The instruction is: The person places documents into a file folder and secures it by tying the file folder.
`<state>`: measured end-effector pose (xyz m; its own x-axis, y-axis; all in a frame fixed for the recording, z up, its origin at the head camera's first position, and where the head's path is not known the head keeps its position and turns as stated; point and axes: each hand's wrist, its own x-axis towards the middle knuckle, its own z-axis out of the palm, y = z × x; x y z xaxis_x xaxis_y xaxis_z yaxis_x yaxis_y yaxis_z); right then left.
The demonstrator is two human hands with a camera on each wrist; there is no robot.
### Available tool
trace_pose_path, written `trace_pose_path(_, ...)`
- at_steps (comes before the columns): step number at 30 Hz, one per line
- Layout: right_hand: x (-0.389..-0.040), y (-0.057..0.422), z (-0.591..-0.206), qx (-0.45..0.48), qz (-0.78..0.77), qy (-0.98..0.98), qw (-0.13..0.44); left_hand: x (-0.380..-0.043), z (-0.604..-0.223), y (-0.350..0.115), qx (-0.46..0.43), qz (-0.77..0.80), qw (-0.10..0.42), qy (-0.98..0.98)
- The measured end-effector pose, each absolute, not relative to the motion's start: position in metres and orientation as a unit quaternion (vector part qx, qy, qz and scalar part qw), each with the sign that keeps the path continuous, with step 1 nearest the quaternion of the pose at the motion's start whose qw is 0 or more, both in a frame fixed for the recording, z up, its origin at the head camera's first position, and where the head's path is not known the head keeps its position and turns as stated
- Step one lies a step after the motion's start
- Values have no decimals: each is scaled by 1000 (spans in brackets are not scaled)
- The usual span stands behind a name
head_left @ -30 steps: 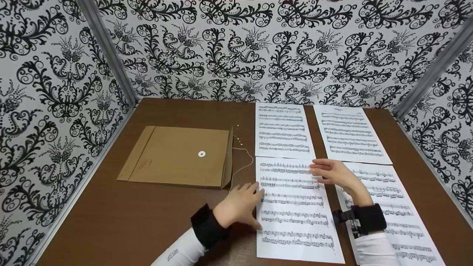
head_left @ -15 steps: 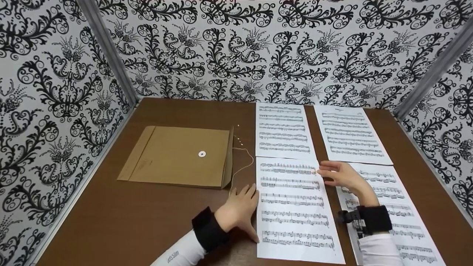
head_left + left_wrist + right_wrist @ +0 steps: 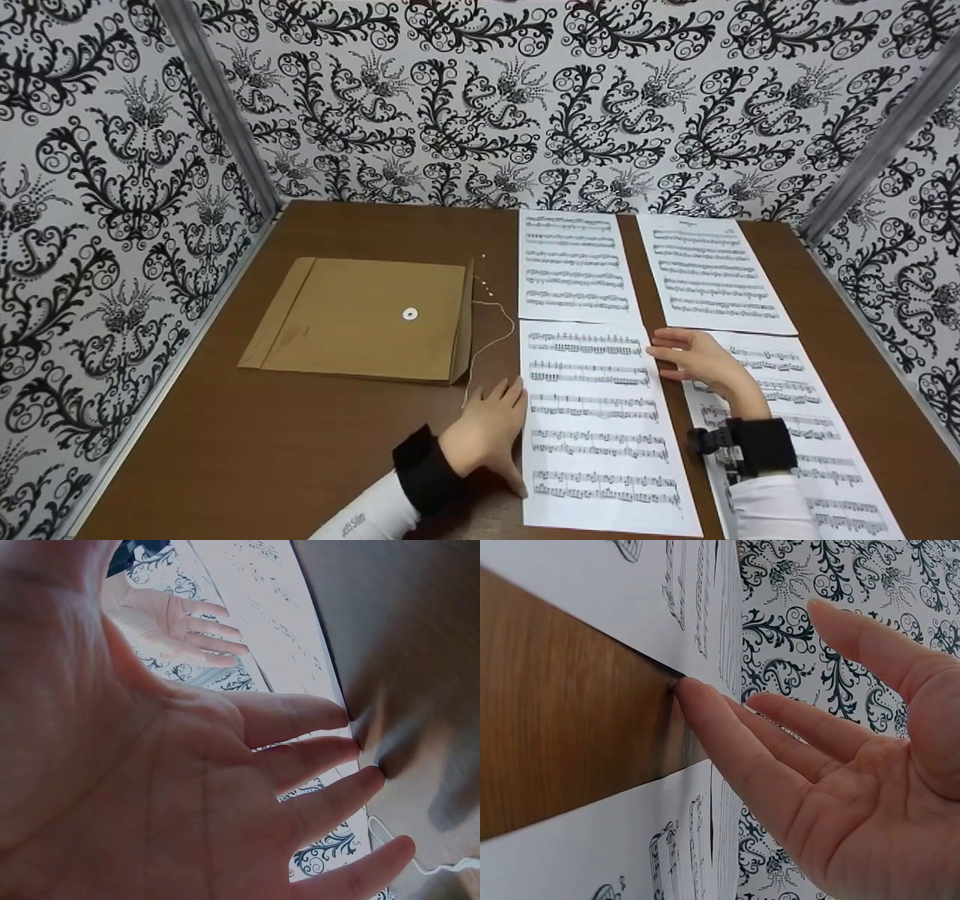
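Observation:
A sheet of printed music (image 3: pixel 592 442) lies flat on the table at the front middle. Along its left edge rests my left hand (image 3: pixel 491 431), fingers extended and spread, the thumb at the lower part of that edge. In the left wrist view, the fingertips (image 3: pixel 373 777) meet the paper's border. My right hand (image 3: pixel 701 364) is at the sheet's upper right edge with fingers extended. One fingertip (image 3: pixel 690 688) touches down at the paper's edge in the right wrist view, while the thumb stays raised. Neither hand grips anything.
Two more music sheets lie behind, one at back middle (image 3: pixel 574 262) and one at back right (image 3: pixel 716 274). Another sheet (image 3: pixel 817 435) lies partly under the right forearm. A brown string-tie envelope (image 3: pixel 367 322) sits left, its string (image 3: pixel 495 337) trailing right. Patterned walls enclose the table.
My right hand has shifted right, from above the front middle sheet to its right edge. My left hand has drawn slightly back to the left edge, its thumb lower. The sheet has barely moved.

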<state>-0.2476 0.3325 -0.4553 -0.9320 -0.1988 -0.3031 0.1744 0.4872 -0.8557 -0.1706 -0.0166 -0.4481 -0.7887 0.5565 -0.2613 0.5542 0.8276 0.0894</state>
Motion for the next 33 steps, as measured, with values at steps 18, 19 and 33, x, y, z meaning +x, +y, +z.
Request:
trace_pose_path(18,-251,335,-462,-3,-527,830,183,-172,-453,-16,288,24,152,945)
trace_pose_path(19,-251,335,-463,-5,-528,830,182,-172,-453,-16,288,21,150,946)
trace_pose_path(33,-251,338,-463,8,-538,826,167,-173,-453,-16,296,4,136,945)
